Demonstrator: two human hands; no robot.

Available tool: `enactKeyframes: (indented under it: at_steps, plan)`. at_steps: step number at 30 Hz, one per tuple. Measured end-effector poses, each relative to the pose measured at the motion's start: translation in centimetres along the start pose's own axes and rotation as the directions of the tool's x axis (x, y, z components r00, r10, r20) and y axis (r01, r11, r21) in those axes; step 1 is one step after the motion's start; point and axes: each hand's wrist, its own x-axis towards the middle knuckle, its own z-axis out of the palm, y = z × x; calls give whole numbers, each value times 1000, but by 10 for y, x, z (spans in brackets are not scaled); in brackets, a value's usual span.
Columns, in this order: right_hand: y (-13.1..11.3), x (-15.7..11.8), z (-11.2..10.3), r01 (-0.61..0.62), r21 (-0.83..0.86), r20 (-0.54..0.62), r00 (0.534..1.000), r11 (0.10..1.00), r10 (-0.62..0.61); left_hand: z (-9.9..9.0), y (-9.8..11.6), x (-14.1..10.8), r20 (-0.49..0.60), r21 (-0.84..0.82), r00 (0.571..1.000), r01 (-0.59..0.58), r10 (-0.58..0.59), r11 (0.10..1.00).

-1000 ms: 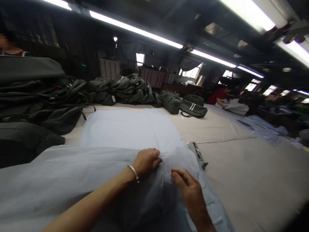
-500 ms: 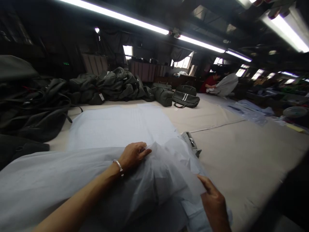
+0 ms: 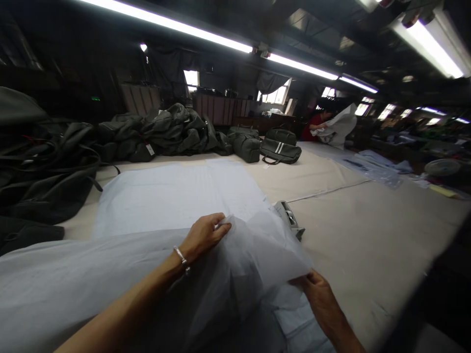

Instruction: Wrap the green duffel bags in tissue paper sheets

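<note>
Since 1 s ago R hand moved away from L hand, twd table's R side. Both pinched plastic sheet at table's near side, fingers nearly closed. Edge was lifted + spread; L stretch lay slack, prob. not yet done.

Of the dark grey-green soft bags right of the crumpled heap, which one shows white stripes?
The rightmost dark grey-green soft bag, with a dark handle loop: two parallel white stripes mark its side. The bag just left of it shows none.
</note>
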Motion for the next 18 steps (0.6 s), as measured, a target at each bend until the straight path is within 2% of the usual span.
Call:
enactKeyframes:
  at_steps: [3,5,9,12,16,18]
  plan:
    - [22,-7,-15,-53,9,-96,994,999,54,5,-6,2,60,-36,998,12,-10,999]
    - [24,-5,-20,-38,54,-117,992,998,44,8,-9,2,84,0,996,27,-26,1000]
    - [8,23,-21,31,254,-120,993,967,0,12,-14,1,52,-16,998,40,-39,999]
    - [-5,54,-17,15,377,-115,993,926,30,17,-20,-3,31,-19,999,-24,25,1000]
    - [-22,82,-1,-54,187,19,998,981,52,25,-27,-9,13,53,983,-185,185,981]
    - [-29,85,8,-1,129,99,995,992,-12,28,-29,-12,0,68,969,-246,246,967]
